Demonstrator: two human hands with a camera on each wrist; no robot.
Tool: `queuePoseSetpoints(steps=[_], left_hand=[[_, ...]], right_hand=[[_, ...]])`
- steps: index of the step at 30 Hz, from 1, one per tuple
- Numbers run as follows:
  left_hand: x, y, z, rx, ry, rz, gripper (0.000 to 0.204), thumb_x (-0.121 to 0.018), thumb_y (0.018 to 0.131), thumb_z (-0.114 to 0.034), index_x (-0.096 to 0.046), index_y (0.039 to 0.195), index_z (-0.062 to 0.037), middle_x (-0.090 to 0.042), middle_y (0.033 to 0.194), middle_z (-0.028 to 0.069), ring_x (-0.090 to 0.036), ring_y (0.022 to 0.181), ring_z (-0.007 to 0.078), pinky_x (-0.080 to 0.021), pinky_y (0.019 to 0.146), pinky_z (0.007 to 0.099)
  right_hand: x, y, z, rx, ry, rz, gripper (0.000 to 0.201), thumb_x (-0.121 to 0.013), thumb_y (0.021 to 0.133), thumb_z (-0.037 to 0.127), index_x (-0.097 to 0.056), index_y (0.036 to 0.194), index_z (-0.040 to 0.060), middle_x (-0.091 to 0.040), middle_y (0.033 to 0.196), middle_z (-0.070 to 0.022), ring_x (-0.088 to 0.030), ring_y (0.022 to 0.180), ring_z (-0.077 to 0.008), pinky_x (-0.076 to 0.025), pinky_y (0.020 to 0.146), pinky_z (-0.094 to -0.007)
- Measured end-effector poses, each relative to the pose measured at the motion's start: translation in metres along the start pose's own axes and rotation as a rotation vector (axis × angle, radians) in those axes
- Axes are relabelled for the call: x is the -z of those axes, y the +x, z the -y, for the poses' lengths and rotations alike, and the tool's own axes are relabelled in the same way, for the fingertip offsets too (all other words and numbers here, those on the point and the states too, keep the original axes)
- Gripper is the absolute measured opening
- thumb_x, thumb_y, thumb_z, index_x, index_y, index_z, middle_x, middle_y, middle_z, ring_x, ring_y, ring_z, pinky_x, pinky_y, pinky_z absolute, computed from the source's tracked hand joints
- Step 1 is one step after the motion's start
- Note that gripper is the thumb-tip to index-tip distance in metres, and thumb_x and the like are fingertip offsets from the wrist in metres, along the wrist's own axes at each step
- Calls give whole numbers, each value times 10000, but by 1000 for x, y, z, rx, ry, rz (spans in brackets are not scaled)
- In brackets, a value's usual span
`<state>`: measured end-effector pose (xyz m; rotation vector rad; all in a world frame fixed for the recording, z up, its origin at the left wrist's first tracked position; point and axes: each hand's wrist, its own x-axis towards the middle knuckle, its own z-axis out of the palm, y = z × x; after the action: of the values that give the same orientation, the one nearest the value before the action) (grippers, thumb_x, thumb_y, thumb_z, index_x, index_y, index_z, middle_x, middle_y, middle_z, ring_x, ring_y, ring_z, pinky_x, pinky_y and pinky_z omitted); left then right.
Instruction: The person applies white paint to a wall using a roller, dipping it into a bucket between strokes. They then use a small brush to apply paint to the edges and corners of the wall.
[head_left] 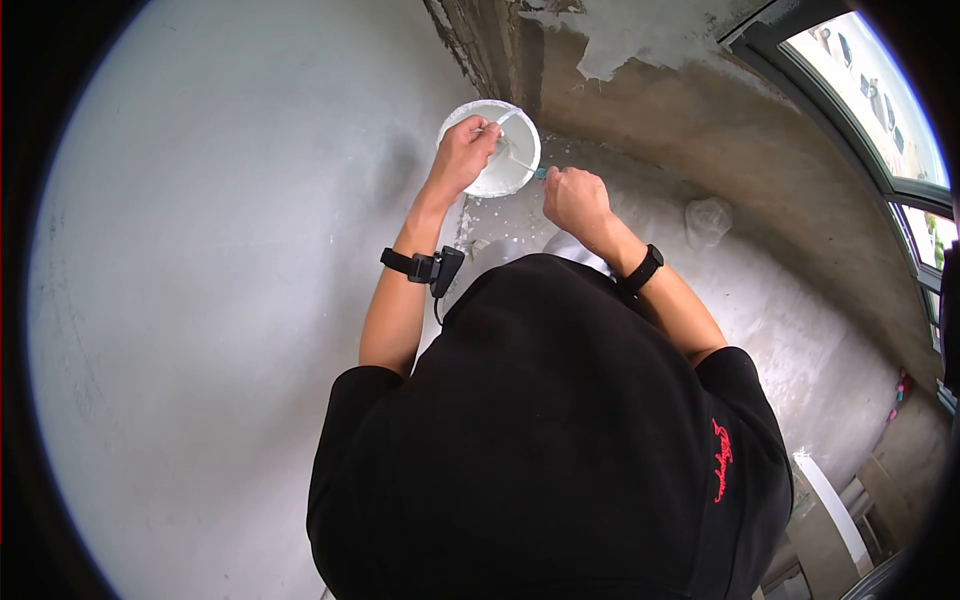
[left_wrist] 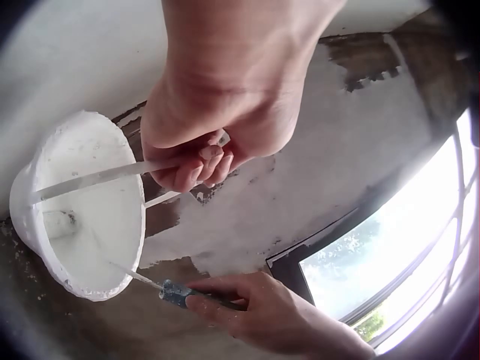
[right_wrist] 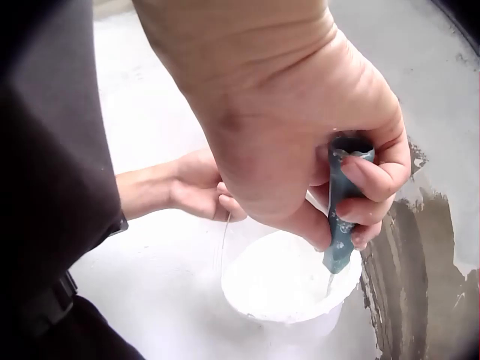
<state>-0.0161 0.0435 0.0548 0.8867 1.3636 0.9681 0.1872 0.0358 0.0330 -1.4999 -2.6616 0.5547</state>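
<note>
A white bucket (head_left: 534, 150) (left_wrist: 129, 154) (right_wrist: 300, 330) with whitish residue on its rim has pale material inside. My left hand (head_left: 466, 155) (left_wrist: 217, 124) (right_wrist: 196, 187) curls its fingers round the bucket's thin white carrying handle (left_wrist: 94, 178), above the opening. In my right hand (head_left: 578, 203) (left_wrist: 274, 315) (right_wrist: 292, 142) is the blue-green handle (head_left: 541, 173) (left_wrist: 176, 293) (right_wrist: 342, 225) of a tool. Its thin metal shaft (left_wrist: 139, 277) slants over the rim into the bucket; the far end is hard to make out.
A smooth grey wall (head_left: 220, 250) rises at the left. Rough brown and grey plaster (head_left: 640, 110) lies behind the bucket, with a window (head_left: 870, 90) at upper right. A clear plastic bag-like thing (head_left: 708, 220) lies right of my right hand; boards (head_left: 835, 510) are at lower right.
</note>
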Motion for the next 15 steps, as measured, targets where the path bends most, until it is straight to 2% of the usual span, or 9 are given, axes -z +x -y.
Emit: queuePoseSetpoints(steps=[4,6,11,14,15], left_hand=[[6,2,14,-48,40,-24,182,-560,968,-207,-576,923,-31,-426,645,-58,-343,561,17,-287,486,194],[8,3,19,-64,80,-42,172,-562,966,-200,-578,925,-34,-436,652,-56,-352,567,20,-294,489,192],[10,2,18,-42,133,-72,177,-567,963,-213,-583,930,-40,-469,682,-45,-384,594,28,-316,501,187],[9,0,7,-47,225,-126,203,-567,964,-243,-584,925,-45,-435,627,-57,-348,524,19,-276,446,195],[9,-5,-2,90,142,-33,214,-561,967,-259,-581,918,-52,-396,594,-69,-304,483,16,-241,419,201]], right_hand=[[13,0,17,65,-26,122,203,-544,751,125,-684,839,8,-664,705,-202,-676,688,-360,-547,673,-420],[23,4,21,28,39,335,268,-535,754,143,-688,894,-26,-677,800,-236,-680,767,-386,-545,739,-436],[31,17,10,23,141,477,312,-500,789,166,-685,925,-44,-664,898,-280,-667,864,-408,-531,790,-460],[50,18,6,37,130,507,320,-489,804,167,-674,941,-55,-659,923,-290,-663,878,-413,-530,788,-467],[53,16,5,24,102,499,319,-488,808,165,-663,948,-63,-660,919,-288,-664,870,-414,-532,782,-467]])
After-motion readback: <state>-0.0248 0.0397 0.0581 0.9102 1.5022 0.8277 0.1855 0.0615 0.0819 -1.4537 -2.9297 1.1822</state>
